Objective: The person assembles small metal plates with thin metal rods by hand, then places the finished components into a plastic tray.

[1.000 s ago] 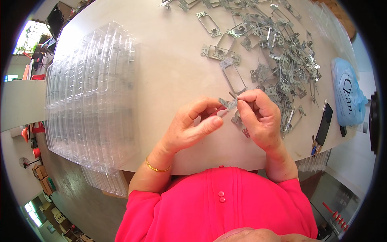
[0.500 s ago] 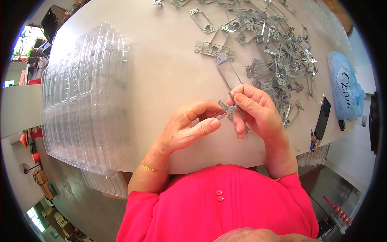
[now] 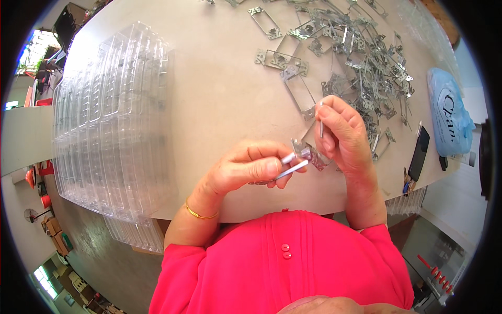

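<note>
Between both hands (image 3: 293, 154), metal bracket (image 3: 308, 154) now lower, nearer.

Both forearms rise from the lower middle of the frame and meet near its centre. The left hand (image 3: 246, 168) lies knuckles-up, fingers curled and pinched toward the right. The right hand (image 3: 342, 136), just right of centre, is held upright with fingers closed in a pinch.
</note>
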The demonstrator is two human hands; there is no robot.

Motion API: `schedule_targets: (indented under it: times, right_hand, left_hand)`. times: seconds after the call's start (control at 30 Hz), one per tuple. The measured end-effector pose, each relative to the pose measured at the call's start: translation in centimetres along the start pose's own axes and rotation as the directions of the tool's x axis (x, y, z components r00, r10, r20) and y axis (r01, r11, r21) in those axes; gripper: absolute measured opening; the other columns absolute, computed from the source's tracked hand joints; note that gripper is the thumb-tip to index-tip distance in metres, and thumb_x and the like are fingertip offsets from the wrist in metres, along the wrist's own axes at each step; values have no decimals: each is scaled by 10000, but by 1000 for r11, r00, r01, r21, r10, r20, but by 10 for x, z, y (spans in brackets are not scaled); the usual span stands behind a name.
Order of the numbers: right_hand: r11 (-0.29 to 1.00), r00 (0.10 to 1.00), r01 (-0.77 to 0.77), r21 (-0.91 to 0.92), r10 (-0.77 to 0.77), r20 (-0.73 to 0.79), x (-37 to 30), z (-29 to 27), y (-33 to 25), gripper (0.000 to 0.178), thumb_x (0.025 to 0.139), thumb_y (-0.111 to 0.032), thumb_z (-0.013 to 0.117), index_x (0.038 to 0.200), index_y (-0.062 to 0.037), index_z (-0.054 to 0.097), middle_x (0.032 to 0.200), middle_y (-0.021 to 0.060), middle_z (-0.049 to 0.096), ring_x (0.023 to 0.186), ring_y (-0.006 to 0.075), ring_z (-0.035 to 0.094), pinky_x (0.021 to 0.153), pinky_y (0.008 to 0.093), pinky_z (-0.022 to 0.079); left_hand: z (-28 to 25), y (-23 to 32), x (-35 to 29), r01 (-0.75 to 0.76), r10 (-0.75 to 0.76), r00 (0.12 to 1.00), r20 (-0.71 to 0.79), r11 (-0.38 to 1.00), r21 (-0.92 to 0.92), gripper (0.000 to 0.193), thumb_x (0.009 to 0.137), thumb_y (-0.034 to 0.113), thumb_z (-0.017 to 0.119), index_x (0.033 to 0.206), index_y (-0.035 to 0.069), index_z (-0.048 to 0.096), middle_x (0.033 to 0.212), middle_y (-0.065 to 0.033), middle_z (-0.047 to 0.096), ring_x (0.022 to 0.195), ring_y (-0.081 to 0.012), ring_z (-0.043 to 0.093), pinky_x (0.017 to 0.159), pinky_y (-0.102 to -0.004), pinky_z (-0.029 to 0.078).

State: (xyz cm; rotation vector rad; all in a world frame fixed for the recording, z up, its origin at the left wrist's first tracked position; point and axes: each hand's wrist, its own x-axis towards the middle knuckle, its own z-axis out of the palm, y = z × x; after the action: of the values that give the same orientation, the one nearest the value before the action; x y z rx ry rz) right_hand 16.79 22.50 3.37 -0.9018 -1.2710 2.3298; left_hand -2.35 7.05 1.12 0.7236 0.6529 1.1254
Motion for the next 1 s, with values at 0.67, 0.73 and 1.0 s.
schedule_targets:
  times: [0.67, 0.73, 1.0]
  right_hand:
    - [404, 591, 721, -563, -783, 194, -6, 11, 18, 253, 847, 90, 767, 1057, -12, 669, 956, 115, 695, 787, 173, 650, 645, 262, 520]
    - [381, 574, 728, -570, -793, 204, -5, 12, 18, 257, 845, 85, 771, 1059, -16, 669, 954, 118, 695, 795, 176, 655, 644, 265, 524]
    - [72, 424, 749, -658, -815, 394, -3, 16, 8, 286, 828, 62, 789, 1071, -30, 667, 946, 128, 692, 808, 204, 675, 639, 276, 542]
  left_hand:
    - [-4, -10, 8, -33, 17, 992, -121, 990, -138, 578, 1051, 456, 526, 1277, -73, 588, 852, -103, 654, 701, -146, 608, 594, -271, 450]
    - [-4, -9, 8, -28, 8, 991, -135, 989, -142, 560, 1051, 448, 529, 1277, -60, 592, 857, -99, 655, 710, -140, 607, 605, -271, 454]
    - [-4, -11, 7, -7, -1, 990, -140, 998, -61, 555, 1023, 452, 576, 1281, -39, 592, 883, -88, 657, 752, -135, 606, 630, -263, 458]
